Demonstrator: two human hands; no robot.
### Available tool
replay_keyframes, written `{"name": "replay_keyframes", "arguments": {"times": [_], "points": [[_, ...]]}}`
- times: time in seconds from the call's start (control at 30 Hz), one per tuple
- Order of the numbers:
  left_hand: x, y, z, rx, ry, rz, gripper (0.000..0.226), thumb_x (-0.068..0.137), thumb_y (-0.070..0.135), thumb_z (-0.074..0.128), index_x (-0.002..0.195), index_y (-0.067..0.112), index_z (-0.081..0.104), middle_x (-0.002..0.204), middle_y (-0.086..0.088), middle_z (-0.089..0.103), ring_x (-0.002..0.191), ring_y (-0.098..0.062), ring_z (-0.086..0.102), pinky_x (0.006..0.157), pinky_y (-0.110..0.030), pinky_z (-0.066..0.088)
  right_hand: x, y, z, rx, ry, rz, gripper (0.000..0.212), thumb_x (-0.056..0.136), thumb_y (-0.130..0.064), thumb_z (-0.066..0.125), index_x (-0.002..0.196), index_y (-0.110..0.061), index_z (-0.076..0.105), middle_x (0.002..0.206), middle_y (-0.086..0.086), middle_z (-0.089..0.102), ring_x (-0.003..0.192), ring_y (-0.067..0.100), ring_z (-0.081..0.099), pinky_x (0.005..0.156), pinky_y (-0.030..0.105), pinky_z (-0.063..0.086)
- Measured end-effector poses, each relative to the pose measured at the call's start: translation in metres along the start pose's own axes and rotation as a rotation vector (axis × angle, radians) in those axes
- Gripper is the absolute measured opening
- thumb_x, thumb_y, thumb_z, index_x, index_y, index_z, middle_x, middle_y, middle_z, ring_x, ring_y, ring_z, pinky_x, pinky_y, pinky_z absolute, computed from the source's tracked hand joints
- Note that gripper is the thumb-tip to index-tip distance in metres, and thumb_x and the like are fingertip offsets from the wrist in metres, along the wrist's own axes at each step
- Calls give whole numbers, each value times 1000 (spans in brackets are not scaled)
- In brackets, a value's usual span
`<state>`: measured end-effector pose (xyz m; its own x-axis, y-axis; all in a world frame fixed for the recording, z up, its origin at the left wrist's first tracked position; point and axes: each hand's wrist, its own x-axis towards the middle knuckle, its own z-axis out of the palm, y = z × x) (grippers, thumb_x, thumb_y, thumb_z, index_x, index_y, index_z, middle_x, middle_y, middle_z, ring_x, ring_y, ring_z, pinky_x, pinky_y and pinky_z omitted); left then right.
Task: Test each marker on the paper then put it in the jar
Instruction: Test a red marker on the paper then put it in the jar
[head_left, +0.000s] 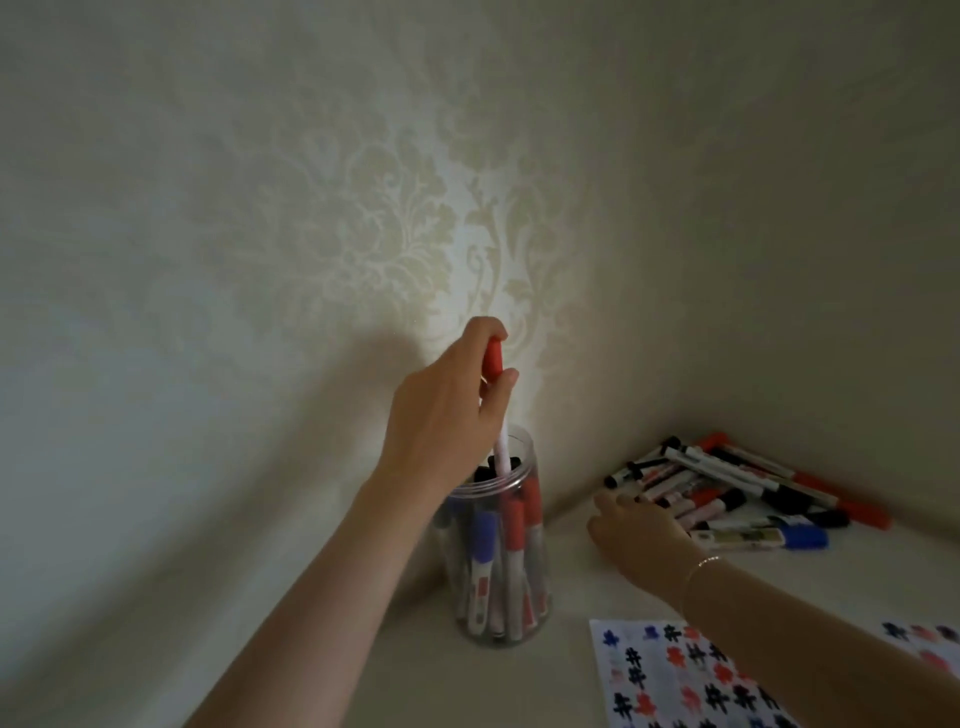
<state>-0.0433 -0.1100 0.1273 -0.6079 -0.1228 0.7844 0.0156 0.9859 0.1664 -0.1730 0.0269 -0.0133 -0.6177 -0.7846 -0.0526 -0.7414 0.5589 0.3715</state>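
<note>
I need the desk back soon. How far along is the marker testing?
Roughly midway. Done: several markers stand in the jar, and the paper is covered in test marks. In hand: the left hand lowers a red-capped marker into the jar. Left: a pile of markers, which the right hand reaches for.

We see the jar (496, 551) packed with markers, wall tight behind it. Right of the jar, bare tabletop (582, 577) lies before the marker pile (737, 488).

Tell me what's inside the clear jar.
The jar holds capped markers standing upright: red, blue and black. The left hand lowers a red-capped marker in. Those behind are hidden, so no count.
</note>
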Motion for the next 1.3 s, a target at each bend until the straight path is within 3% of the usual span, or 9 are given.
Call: {"name": "replay_keyframes", "arguments": {"times": [0.3, 0.5, 0.67, 0.83, 0.93, 1.0, 1.1, 1.23, 1.3], "points": [[1, -10, 5, -58, -260, -153, 37, 87, 34, 67, 96, 27, 33, 85, 7, 64, 68, -9, 64, 61, -28, 54, -8, 15, -17, 67, 141, 10, 33, 93, 3, 37, 123, -4, 47, 128, 14, 47, 110, 32, 55, 83, 39, 46], [-3, -18, 16, 14, -444, -154, 40, 91, 49, 54, 66, 18, 54, 66, 0, 60, 63, -16, 58, 57, -26, 45, -17, 42, -45, 635, 602, 263, 14, 98, -22, 39, 109, -14, 44, 86, 6, 63, 73, 31, 60, 54, 32, 40], [4, -7, 3, 86, -426, -175, 62, 95, 56, 35, 59, 15, 64, 56, 1, 58, 53, -13, 57, 55, -25, 40, -32, 68, -72, 1399, 896, 446, 7, 96, -19, 52, 101, -14, 53, 92, 9, 66, 76, 20, 64, 65, 34, 57], [4, 40, 6, -281, -226, -55, 42, 94, 49, 44, 88, 16, 69, 88, 8, 68, 78, -4, 64, 76, -28, 54, -53, 80, -85, 1829, 992, 504, 7, 93, -14, 57, 97, -8, 57, 87, 14, 68, 69, 22, 65, 54, 28, 53], [-1, 66, 40, -388, -481, -90, 48, 90, 52, 52, 127, 21, 54, 119, 10, 60, 102, -4, 59, 90, -29, 51, -65, 78, -86, 1806, 1042, 495, 7, 91, -14, 60, 95, -7, 59, 80, 11, 67, 68, 21, 65, 53, 28, 54], [-6, 79, 63, -457, -626, -104, 40, 94, 47, 51, 122, 19, 54, 111, 5, 64, 92, -10, 64, 79, -27, 53, -72, 76, -85, 1816, 1093, 512, 11, 90, -13, 62, 97, -6, 59, 79, 10, 67, 69, 22, 66, 55, 30, 55], [-14, 93, 80, -709, -649, -144, 18, 101, 28, 45, 95, 14, 54, 79, -3, 63, 55, 0, 60, 53, -16, 48, -83, 78, -80, 2050, 988, 487, 24, 81, -16, 72, 97, -5, 58, 75, 7, 60, 64, 19, 61, 56, 28, 53], [-26, 99, 91, -878, -709, -62, 25, 102, 27, 42, 120, 15, 54, 99, 4, 63, 80, 6, 61, 73, -15, 49, -97, 80, -75, 2112, 471, 209, 22, 76, -9, 71, 75, -7, 50, 64, 13, 50, 48, 17, 53, 43, 23, 45], [-34, 103, 92, -949, -774, -59, 22, 101, 29, 42, 116, 22, 57, 71, 11, 57, 57, -2, 51, 56, -20, 43, -106, 82, -72, 2015, 398, 193, 19, 85, 0, 61, 71, -5, 49, 57, 11, 53, 43, 14, 54, 41, 20, 43]]}}
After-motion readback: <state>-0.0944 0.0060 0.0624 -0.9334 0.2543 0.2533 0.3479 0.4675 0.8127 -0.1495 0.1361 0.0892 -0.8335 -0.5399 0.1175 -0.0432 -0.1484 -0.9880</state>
